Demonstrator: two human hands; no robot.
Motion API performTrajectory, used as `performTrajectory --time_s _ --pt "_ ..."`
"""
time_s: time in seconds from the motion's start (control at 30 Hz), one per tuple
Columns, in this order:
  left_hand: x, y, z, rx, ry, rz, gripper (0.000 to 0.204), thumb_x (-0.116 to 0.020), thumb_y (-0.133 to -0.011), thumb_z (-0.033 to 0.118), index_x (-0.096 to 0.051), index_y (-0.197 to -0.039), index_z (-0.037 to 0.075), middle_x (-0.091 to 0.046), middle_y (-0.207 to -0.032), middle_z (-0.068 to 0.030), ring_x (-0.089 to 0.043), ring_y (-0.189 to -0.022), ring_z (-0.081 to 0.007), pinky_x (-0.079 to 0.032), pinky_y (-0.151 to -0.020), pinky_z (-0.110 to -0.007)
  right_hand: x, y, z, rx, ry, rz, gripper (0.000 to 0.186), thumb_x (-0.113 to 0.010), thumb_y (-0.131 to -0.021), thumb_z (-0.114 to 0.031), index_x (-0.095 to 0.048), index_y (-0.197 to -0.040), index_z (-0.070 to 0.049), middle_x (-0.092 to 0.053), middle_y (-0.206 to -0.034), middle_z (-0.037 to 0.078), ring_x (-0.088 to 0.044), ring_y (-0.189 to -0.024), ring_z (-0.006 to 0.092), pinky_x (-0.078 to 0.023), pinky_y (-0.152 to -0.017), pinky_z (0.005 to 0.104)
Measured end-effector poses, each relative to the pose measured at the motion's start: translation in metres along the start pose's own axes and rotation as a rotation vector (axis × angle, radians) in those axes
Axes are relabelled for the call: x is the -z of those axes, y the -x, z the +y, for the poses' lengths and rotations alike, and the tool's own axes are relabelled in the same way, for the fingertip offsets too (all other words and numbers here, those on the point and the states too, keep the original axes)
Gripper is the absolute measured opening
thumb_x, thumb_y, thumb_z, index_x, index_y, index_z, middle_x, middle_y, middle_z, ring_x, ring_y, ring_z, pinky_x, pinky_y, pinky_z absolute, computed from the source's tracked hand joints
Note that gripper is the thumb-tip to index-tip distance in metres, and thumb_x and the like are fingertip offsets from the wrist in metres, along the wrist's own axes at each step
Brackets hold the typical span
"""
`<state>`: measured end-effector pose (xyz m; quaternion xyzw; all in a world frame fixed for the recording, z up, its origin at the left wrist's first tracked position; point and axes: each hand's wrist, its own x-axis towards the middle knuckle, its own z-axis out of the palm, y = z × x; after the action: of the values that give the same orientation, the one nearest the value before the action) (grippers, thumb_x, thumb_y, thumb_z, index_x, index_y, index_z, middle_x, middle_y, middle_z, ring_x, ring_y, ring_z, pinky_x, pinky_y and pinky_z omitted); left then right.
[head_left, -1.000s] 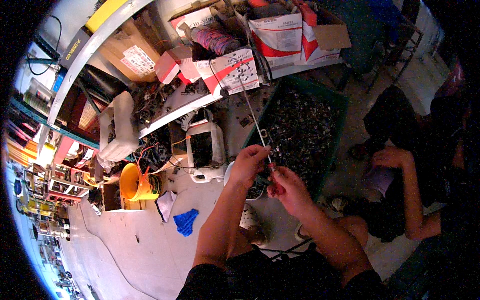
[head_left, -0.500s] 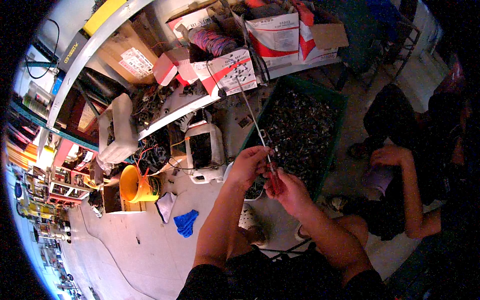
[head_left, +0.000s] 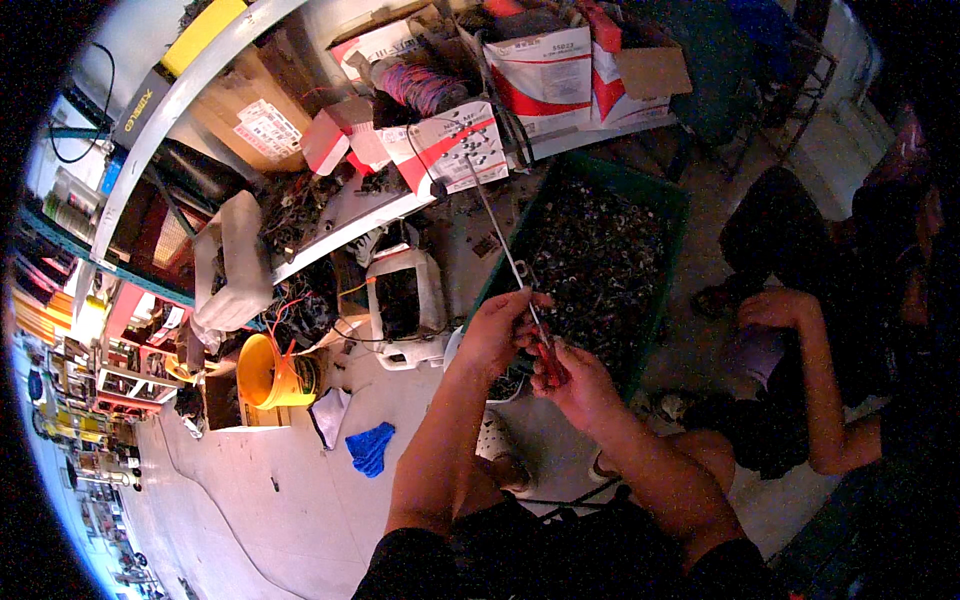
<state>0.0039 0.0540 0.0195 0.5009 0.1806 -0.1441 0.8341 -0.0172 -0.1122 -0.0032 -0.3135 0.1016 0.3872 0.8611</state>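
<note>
My right hand (head_left: 583,385) is closed around the red handle of a long, thin metal rod (head_left: 503,235). Just ahead of the handle, the fingers of my left hand (head_left: 497,328) pinch the shaft. The rod slants up and away to the left, its far end in front of a white-and-red box (head_left: 430,160). Dark small bits show around that end; whether they cling to the rod or belong to the box, I cannot tell. Beyond my hands lies a green crate (head_left: 680,215) filled with small loose metal pieces (head_left: 600,245).
Cartons and a spool of coloured wire (head_left: 425,85) crowd a shelf (head_left: 355,230) ahead. A cut-open white jug (head_left: 435,290), a yellow bucket (head_left: 262,370) and a blue cloth (head_left: 370,449) are on the left. Another person's hand (head_left: 778,309) rests at the right.
The whole view has shifted slightly. My hands keep nearly the same grip on the rod, and the other person's hand stays in place.
</note>
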Motion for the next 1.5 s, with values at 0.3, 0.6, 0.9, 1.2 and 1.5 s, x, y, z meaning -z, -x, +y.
performTrajectory --time_s 0.3,0.6,0.9,1.2,1.5 --pt "0.005 -0.013 -0.017 -0.085 -0.157 0.219 0.024 -0.062 -0.09 0.031 -0.064 -0.091 0.008 -0.061 -0.073 0.0003 -0.056 -0.063 -0.0102 -0.044 -0.054 -0.024 -0.005 0.002 0.006 0.125 0.214 0.096 0.026 -0.054 -0.094 -0.025 -0.056 -0.109 -0.004 -0.058 -0.087 0.003 -0.055 -0.071 0.0165 -0.046 -0.065 0.0309" --pt "-0.009 -0.001 -0.007 -0.102 -0.003 0.086 0.024 -0.059 -0.092 0.031 -0.065 -0.089 0.007 -0.059 -0.068 0.0001 -0.048 -0.054 -0.0076 -0.036 -0.047 -0.021 0.003 0.002 0.0 -0.027 -0.057 0.065 0.024 -0.052 -0.096 -0.026 -0.057 -0.107 -0.006 -0.059 -0.085 0.004 -0.054 -0.068 0.0155 -0.044 -0.061 0.0299" --pt "-0.002 -0.015 -0.019 -0.129 -0.12 0.197 0.023 -0.062 -0.09 0.03 -0.064 -0.082 0.008 -0.058 -0.066 0.0016 -0.045 -0.052 -0.0061 -0.033 -0.047 -0.021 -0.002 -0.001 0.007 0.237 0.433 0.172 0.023 -0.052 -0.096 -0.027 -0.057 -0.101 -0.005 -0.059 -0.085 0.003 -0.053 -0.065 0.0128 -0.043 -0.058 0.0282" --pt "0.003 -0.009 -0.012 -0.119 -0.087 0.134 0.024 -0.06 -0.091 0.031 -0.063 -0.085 0.008 -0.059 -0.069 0.0005 -0.055 -0.063 -0.0099 -0.045 -0.056 -0.024 0.003 0.004 0.002 0.003 0.016 0.04 0.031 -0.048 -0.097 -0.032 -0.057 -0.109 -0.004 -0.059 -0.077 0.002 -0.052 -0.063 0.012 -0.042 -0.056 0.0259" --pt "-0.006 -0.011 -0.013 -0.18 -0.196 0.251 0.028 -0.063 -0.089 0.033 -0.065 -0.076 0.008 -0.051 -0.063 0.005 -0.043 -0.054 -0.0049 -0.03 -0.048 -0.021 -0.011 0.004 0.012 0.377 0.48 0.287 0.021 -0.058 -0.092 -0.019 -0.053 -0.105 -0.003 -0.059 -0.077 0.003 -0.054 -0.063 0.0125 -0.043 -0.056 0.0262"
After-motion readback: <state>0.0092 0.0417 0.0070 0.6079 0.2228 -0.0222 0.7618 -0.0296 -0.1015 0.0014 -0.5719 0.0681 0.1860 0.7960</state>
